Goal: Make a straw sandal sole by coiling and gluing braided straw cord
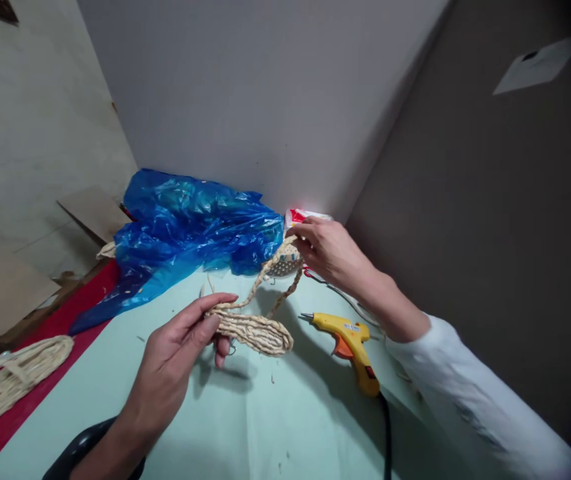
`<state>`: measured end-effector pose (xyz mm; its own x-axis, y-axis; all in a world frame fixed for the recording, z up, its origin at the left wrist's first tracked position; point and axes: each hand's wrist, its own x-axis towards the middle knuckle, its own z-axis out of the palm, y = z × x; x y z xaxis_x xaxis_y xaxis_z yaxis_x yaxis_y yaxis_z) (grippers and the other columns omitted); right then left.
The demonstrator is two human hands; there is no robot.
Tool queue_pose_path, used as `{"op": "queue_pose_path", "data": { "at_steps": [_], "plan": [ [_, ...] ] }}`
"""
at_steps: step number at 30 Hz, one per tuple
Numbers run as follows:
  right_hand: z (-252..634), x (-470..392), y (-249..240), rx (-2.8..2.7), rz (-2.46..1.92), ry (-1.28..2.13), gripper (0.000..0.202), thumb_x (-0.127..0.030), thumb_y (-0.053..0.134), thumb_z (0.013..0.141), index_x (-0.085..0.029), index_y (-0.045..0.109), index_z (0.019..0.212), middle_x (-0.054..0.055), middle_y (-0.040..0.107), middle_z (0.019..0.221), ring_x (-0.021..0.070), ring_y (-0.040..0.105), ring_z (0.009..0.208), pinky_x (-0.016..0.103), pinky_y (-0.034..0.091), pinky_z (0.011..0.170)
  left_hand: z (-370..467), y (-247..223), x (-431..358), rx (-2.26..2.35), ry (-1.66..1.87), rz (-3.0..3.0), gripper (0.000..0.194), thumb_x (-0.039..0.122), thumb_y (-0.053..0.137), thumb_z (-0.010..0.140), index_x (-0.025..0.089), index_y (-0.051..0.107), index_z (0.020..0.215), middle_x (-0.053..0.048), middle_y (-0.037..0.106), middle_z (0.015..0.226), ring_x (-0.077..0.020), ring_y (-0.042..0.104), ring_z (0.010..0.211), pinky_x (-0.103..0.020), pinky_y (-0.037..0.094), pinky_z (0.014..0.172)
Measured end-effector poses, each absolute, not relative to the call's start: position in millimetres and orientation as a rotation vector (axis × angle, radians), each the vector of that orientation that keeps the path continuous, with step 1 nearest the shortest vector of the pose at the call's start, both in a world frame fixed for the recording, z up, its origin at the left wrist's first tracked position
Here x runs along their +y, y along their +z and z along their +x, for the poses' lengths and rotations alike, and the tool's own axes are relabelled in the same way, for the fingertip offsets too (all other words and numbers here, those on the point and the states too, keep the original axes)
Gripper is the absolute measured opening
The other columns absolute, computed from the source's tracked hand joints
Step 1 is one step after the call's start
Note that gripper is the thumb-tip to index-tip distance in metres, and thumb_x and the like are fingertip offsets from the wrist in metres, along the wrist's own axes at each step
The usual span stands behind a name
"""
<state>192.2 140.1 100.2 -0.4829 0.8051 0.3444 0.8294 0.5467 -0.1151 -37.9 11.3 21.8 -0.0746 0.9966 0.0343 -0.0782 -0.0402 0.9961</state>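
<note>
My left hand (185, 340) grips one end of a flat oval coil of braided straw cord (255, 333), thumb on top and fingers beneath. From the coil a loose length of the same cord rises to my right hand (328, 250), whose fingers pinch it above and beyond the coil. Part of the cord hangs back down from that pinch in a loop. A yellow glue gun (350, 340) with an orange trigger lies on the pale green table covering (275, 427), right of the coil, touched by neither hand.
A crumpled blue plastic bag (190, 220) lies at the back against the wall. Behind my right hand is a red and white packet (298, 217). Another woven straw piece (20, 380) rests on the red strip at left. The glue gun's black cable (386, 440) runs toward me.
</note>
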Motion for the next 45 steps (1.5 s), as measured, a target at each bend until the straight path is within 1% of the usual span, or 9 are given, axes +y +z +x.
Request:
{"op": "queue_pose_path", "data": {
  "at_steps": [4,8,14,18,24,28,34,39,45],
  "plan": [
    [183,160,72,-2.642,-1.442,-0.011,0.027,-0.036,0.066,0.100,-0.016,0.066,0.120,0.008,0.068,0.119,0.0218,0.069,0.101,0.043,0.060,0.088,-33,20,10,1.295,1.275,1.224,0.037,0.041,0.067,0.094,0.028,0.073,0.128,0.001,0.070,0.068,-0.0143,0.062,0.062,-0.022,0.051,0.063],
    [181,162,52,-2.733,-1.498,0.026,0.031,-0.036,0.066,0.101,-0.017,0.064,0.126,0.010,0.066,0.126,0.0232,0.069,0.105,0.044,0.060,0.089,-30,15,9,1.321,1.206,1.297,0.041,0.042,0.064,0.096,0.032,0.069,0.135,0.002,0.070,0.066,-0.0143,0.062,0.060,-0.023,0.051,0.064],
    [185,158,37,-2.736,-1.559,-0.001,0.032,-0.036,0.067,0.100,-0.016,0.064,0.126,0.010,0.066,0.126,0.0236,0.068,0.106,0.043,0.060,0.089,-33,8,9,1.286,1.161,1.297,0.028,0.039,0.068,0.093,0.036,0.080,0.119,0.001,0.075,0.078,-0.0129,0.064,0.063,-0.022,0.052,0.064],
    [189,150,36,-2.649,-1.605,-0.055,0.032,-0.036,0.066,0.100,-0.017,0.063,0.126,0.009,0.067,0.124,0.0227,0.069,0.103,0.043,0.061,0.087,-29,12,7,1.303,1.133,1.309,0.023,0.036,0.066,0.094,0.035,0.083,0.110,0.002,0.074,0.071,-0.0112,0.064,0.062,-0.020,0.051,0.071],
    [214,121,49,-2.523,-1.622,-0.121,0.043,-0.002,0.053,0.096,-0.006,0.050,0.139,0.017,0.066,0.117,0.0255,0.067,0.096,0.039,0.056,0.084,-19,23,-3,1.342,1.225,1.167,0.021,0.034,0.069,0.091,0.036,0.085,0.104,0.003,0.071,0.062,-0.0106,0.061,0.057,-0.017,0.049,0.062],
    [228,82,54,-2.438,-1.596,-0.244,0.049,0.003,0.050,0.090,-0.005,0.052,0.139,0.024,0.060,0.136,0.0381,0.059,0.109,0.053,0.050,0.088,-15,25,-6,1.323,1.264,1.176,0.021,0.033,0.069,0.089,0.036,0.085,0.102,0.003,0.071,0.062,-0.0096,0.059,0.052,-0.017,0.049,0.060],
    [208,34,47,-2.293,-0.890,0.059,0.027,-0.009,0.053,0.102,-0.015,0.058,0.127,0.011,0.065,0.133,0.0235,0.057,0.120,0.043,0.043,0.103,-10,29,-7,1.407,1.240,1.089,0.017,0.035,0.074,0.082,0.034,0.086,0.094,0.003,0.077,0.072,-0.0112,0.061,0.051,-0.019,0.051,0.053],
    [194,34,38,-2.298,-0.805,0.079,0.017,-0.018,0.048,0.108,-0.021,0.065,0.112,0.002,0.065,0.104,0.0167,0.057,0.100,0.048,0.031,0.113,-11,29,-9,1.484,1.171,1.026,0.021,0.042,0.074,0.082,0.033,0.083,0.099,0.003,0.071,0.060,-0.0125,0.060,0.053,-0.019,0.051,0.056],
    [197,32,34,-2.286,-0.770,0.278,0.015,-0.014,0.052,0.103,-0.017,0.065,0.110,0.002,0.058,0.102,0.0153,0.049,0.096,0.032,0.039,0.093,-17,23,-9,1.528,1.118,0.969,0.032,0.049,0.079,0.077,0.028,0.080,0.101,0.000,0.076,0.071,-0.0162,0.063,0.062,-0.022,0.053,0.058]
  ]
}}
